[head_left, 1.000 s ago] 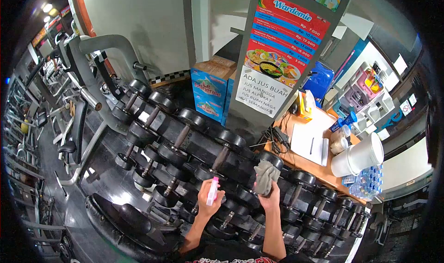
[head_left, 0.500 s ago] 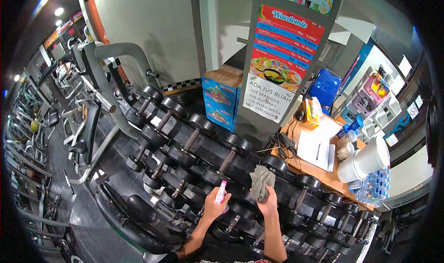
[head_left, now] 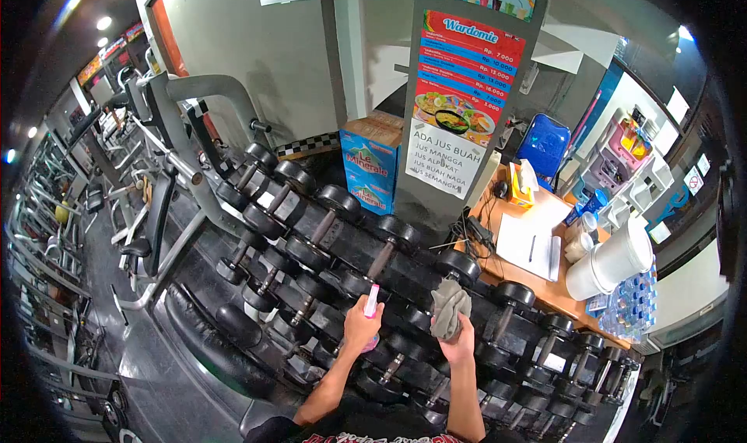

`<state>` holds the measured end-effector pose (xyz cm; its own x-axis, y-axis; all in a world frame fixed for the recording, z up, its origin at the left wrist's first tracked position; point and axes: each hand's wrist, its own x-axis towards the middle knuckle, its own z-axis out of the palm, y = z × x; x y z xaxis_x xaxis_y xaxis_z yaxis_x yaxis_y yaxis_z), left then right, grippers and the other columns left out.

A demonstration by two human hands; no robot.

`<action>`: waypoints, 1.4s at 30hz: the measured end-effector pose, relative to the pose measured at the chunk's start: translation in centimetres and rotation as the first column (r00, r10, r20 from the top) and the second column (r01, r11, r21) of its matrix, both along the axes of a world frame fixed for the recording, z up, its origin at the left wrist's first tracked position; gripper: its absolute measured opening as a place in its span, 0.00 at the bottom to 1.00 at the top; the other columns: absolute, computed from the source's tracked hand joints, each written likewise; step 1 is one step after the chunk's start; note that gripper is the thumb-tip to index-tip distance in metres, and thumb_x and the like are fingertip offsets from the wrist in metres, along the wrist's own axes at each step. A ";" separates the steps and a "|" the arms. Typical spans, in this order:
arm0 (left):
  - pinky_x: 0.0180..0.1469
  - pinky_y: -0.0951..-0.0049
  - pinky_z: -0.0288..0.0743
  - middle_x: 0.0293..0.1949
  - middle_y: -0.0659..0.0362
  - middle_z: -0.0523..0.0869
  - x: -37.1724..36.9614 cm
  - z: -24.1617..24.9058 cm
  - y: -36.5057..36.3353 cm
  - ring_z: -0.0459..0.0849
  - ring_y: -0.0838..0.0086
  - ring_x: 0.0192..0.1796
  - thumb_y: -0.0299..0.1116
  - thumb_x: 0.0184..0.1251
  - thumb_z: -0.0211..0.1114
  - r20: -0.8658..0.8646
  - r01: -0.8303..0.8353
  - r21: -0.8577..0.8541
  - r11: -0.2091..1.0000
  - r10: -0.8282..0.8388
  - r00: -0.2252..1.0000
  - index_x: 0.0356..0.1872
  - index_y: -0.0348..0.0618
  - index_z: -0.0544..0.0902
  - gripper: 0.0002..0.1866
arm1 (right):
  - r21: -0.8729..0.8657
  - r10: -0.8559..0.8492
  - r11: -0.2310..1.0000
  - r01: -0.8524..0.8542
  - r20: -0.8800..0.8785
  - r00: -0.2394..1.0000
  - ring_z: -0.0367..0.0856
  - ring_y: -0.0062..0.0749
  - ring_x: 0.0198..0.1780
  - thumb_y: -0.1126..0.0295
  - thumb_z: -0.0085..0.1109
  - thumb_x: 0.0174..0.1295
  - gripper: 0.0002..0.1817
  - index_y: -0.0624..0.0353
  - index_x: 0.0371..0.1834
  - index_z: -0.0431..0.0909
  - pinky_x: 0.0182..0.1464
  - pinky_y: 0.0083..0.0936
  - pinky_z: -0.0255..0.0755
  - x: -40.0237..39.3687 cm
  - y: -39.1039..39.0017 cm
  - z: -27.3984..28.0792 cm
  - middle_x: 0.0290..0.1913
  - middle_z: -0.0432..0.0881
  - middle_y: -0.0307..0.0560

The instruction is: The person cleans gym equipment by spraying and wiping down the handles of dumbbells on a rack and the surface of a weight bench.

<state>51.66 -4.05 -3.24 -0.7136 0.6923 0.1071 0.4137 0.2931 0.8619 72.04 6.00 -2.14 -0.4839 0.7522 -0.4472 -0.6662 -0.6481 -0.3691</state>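
Both hands have barely shifted; left hand grips a pink-capped spray bottle; right hand clutches a crumpled grey cloth (over black dumbbells).

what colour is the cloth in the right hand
Grey; the cloth in the right hand shows best in the head view.

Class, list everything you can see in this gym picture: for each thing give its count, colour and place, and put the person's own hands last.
Black iron dumbbells: many, black, in rows on the rack.
Pink plastic spray bottle: one, pink, in the left hand.
Grey cloth rag: one, grey, in the right hand.
Blue cardboard water box: one, blue, by the pillar.
Red and blue menu poster: one, on the pillar.
White plastic buckets: stacked, white, at the desk's right end.
Wooden desk: one, brown, behind the rack.
Left hand: one, around the bottle.
Right hand: one, gripping the rag.
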 end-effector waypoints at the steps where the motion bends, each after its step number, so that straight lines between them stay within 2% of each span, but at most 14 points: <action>1: 0.35 0.54 0.74 0.27 0.47 0.83 0.1 -0.2 0.0 0.82 0.46 0.35 0.40 0.62 0.66 0.002 -0.001 0.002 1.000 0.001 1.000 0.32 0.41 0.75 0.13 | 0.024 0.016 1.000 -0.017 0.007 1.000 0.78 0.43 0.53 0.65 0.49 0.65 0.21 0.59 0.60 0.67 0.57 0.47 0.73 0.2 -0.1 0.0 0.54 0.77 0.49; 4: 0.32 0.62 0.74 0.23 0.52 0.81 0.5 -0.4 -0.4 0.83 0.56 0.28 0.37 0.61 0.69 -0.021 -0.052 0.055 0.997 0.053 0.998 0.30 0.39 0.77 0.12 | 0.047 0.032 0.998 -0.033 0.025 0.999 0.77 0.42 0.53 0.65 0.51 0.65 0.22 0.59 0.60 0.67 0.57 0.47 0.73 0.9 -0.5 0.3 0.55 0.77 0.49; 7: 0.33 0.54 0.74 0.26 0.48 0.83 0.8 0.3 -1.0 0.83 0.47 0.34 0.40 0.62 0.67 0.064 -0.036 0.126 0.991 0.028 0.998 0.32 0.42 0.76 0.13 | 0.062 0.033 0.997 -0.035 0.034 0.999 0.77 0.43 0.54 0.65 0.52 0.64 0.23 0.59 0.61 0.66 0.57 0.48 0.73 1.4 -1.5 0.8 0.56 0.76 0.49; 12: 0.33 0.56 0.75 0.27 0.49 0.84 1.5 1.0 -2.1 0.83 0.48 0.34 0.40 0.62 0.68 0.058 -0.013 0.113 0.994 0.007 0.998 0.33 0.41 0.77 0.13 | 0.035 0.048 0.998 -0.050 0.061 0.997 0.78 0.42 0.53 0.66 0.51 0.64 0.21 0.59 0.59 0.69 0.57 0.46 0.74 2.3 -3.5 0.9 0.55 0.78 0.48; 15: 0.31 0.60 0.74 0.23 0.51 0.81 2.0 2.3 -3.8 0.82 0.51 0.29 0.37 0.61 0.69 0.012 0.081 0.251 0.965 -0.087 0.996 0.34 0.41 0.77 0.11 | 0.048 0.036 0.998 -0.040 0.083 0.996 0.78 0.42 0.53 0.66 0.51 0.64 0.21 0.60 0.59 0.69 0.57 0.46 0.73 2.9 -4.9 0.6 0.54 0.78 0.48; 18: 0.29 0.63 0.73 0.21 0.53 0.79 2.1 3.4 -6.1 0.80 0.54 0.25 0.36 0.60 0.69 -0.071 0.135 0.258 0.957 -0.120 0.990 0.34 0.41 0.77 0.11 | 0.065 0.045 0.997 -0.048 0.052 0.998 0.79 0.43 0.52 0.65 0.51 0.64 0.22 0.61 0.60 0.69 0.58 0.47 0.73 2.8 -6.2 1.0 0.53 0.78 0.49; 25: 0.27 0.65 0.72 0.21 0.55 0.78 1.8 3.1 -8.2 0.79 0.60 0.23 0.36 0.59 0.70 -0.011 0.191 0.267 0.945 -0.195 0.981 0.31 0.42 0.76 0.13 | 0.124 0.017 0.992 -0.029 0.102 0.995 0.78 0.45 0.54 0.65 0.52 0.63 0.23 0.63 0.60 0.68 0.59 0.49 0.72 -0.1 -9.4 1.5 0.55 0.78 0.51; 26: 0.27 0.74 0.72 0.22 0.59 0.79 1.8 4.8 -8.8 0.78 0.76 0.23 0.31 0.62 0.68 -0.083 0.234 0.234 0.944 -0.221 0.972 0.33 0.41 0.75 0.10 | 0.096 0.013 0.995 -0.024 0.115 0.993 0.78 0.45 0.54 0.65 0.52 0.63 0.23 0.63 0.60 0.68 0.59 0.49 0.72 -0.6 -9.8 1.4 0.55 0.78 0.51; 27: 0.27 0.73 0.71 0.21 0.60 0.78 2.1 5.3 -9.1 0.76 0.77 0.23 0.30 0.61 0.69 0.044 0.209 0.263 0.942 -0.228 0.973 0.32 0.41 0.76 0.09 | 0.071 0.010 0.997 -0.019 0.127 0.992 0.78 0.45 0.54 0.65 0.52 0.63 0.24 0.63 0.61 0.68 0.59 0.49 0.73 -1.1 -10.2 1.3 0.55 0.78 0.51; 30: 0.28 0.74 0.73 0.23 0.60 0.79 2.0 6.1 -9.8 0.79 0.78 0.25 0.27 0.61 0.68 -0.022 0.251 0.276 0.928 -0.255 0.967 0.33 0.39 0.75 0.08 | 0.126 -0.011 0.992 -0.003 0.110 0.994 0.78 0.45 0.55 0.66 0.52 0.64 0.22 0.63 0.60 0.67 0.57 0.50 0.73 -2.4 -11.5 1.6 0.55 0.77 0.52; 33: 0.28 0.75 0.75 0.26 0.60 0.80 1.7 5.4 -10.0 0.82 0.77 0.27 0.24 0.62 0.67 0.095 0.246 0.358 0.901 -0.298 0.950 0.34 0.38 0.75 0.08 | 0.148 -0.017 0.989 -0.004 0.140 0.990 0.78 0.45 0.54 0.67 0.50 0.66 0.20 0.63 0.59 0.67 0.57 0.51 0.74 -3.3 -11.9 1.4 0.55 0.77 0.51; 36: 0.27 0.71 0.69 0.22 0.58 0.76 1.7 6.0 -9.9 0.76 0.69 0.21 0.29 0.59 0.70 0.183 0.179 0.425 0.888 -0.278 0.943 0.33 0.41 0.77 0.09 | 0.114 -0.013 0.993 -0.008 0.183 0.983 0.77 0.45 0.56 0.65 0.50 0.67 0.21 0.61 0.61 0.66 0.59 0.53 0.72 -4.0 -11.5 1.9 0.56 0.76 0.51; 41: 0.28 0.71 0.69 0.24 0.59 0.77 1.0 5.3 -9.6 0.76 0.72 0.22 0.27 0.58 0.71 0.100 0.184 0.368 0.912 -0.235 0.967 0.34 0.40 0.77 0.09 | 0.063 0.121 0.991 -0.121 0.006 0.993 0.73 0.46 0.60 0.62 0.49 0.67 0.25 0.58 0.65 0.64 0.61 0.58 0.68 -4.9 -9.8 3.1 0.60 0.73 0.52; 42: 0.29 0.73 0.69 0.24 0.60 0.76 1.2 5.3 -9.6 0.74 0.74 0.23 0.25 0.57 0.71 0.214 0.150 0.340 0.928 -0.232 0.949 0.33 0.41 0.77 0.10 | 0.069 0.114 0.991 -0.114 0.009 0.993 0.75 0.46 0.58 0.62 0.51 0.66 0.25 0.60 0.64 0.65 0.61 0.53 0.70 -5.0 -9.4 3.1 0.59 0.75 0.51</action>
